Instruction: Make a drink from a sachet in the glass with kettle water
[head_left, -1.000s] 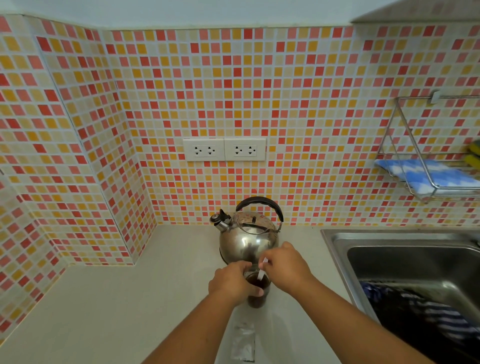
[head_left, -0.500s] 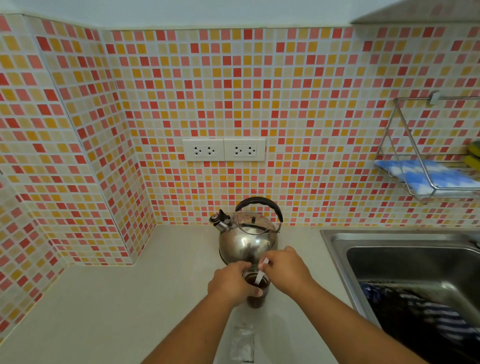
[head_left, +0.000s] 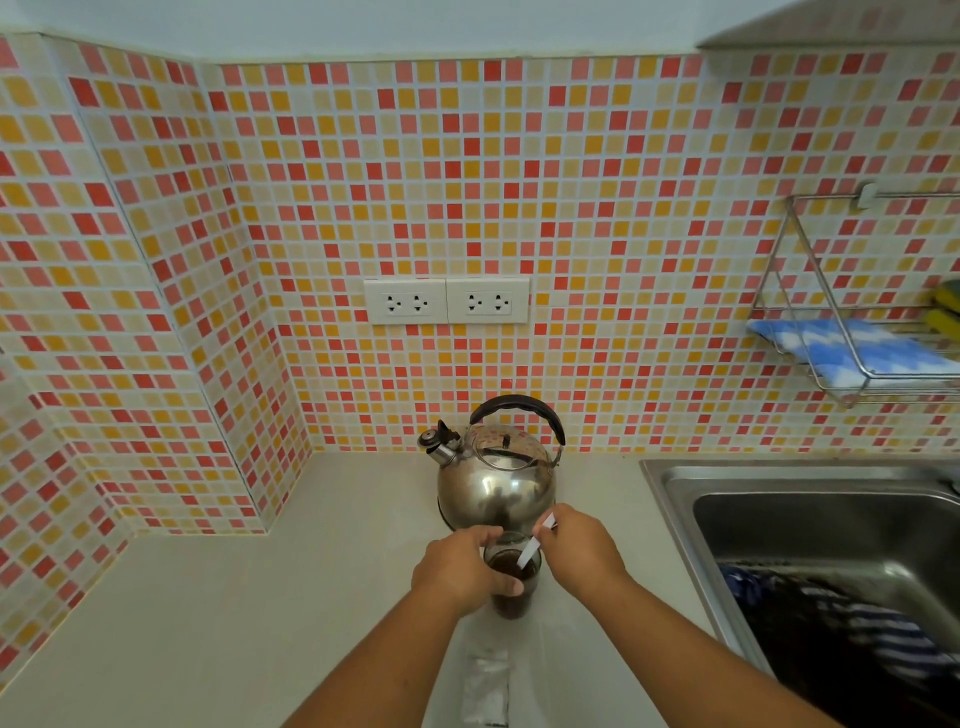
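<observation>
A clear glass (head_left: 514, 597) of dark brown drink stands on the pale counter (head_left: 260, 623), just in front of the steel kettle (head_left: 496, 483) with its black handle. My left hand (head_left: 460, 569) is wrapped around the glass from the left. My right hand (head_left: 579, 551) pinches a thin white stirrer (head_left: 532, 545) whose lower end dips into the drink. A crumpled clear sachet (head_left: 485, 686) lies flat on the counter between my forearms, nearer to me than the glass.
A steel sink (head_left: 810, 519) with dark striped cloth inside sits to the right. A wire rack (head_left: 852, 338) on the tiled wall holds a blue-white cloth. Two wall sockets (head_left: 447, 301) are above the kettle. The tiled wall turns a corner at the left.
My right hand has shifted slightly and the white stirrer has changed its tilt in the glass. My left hand, the glass and the kettle stay where they were.
</observation>
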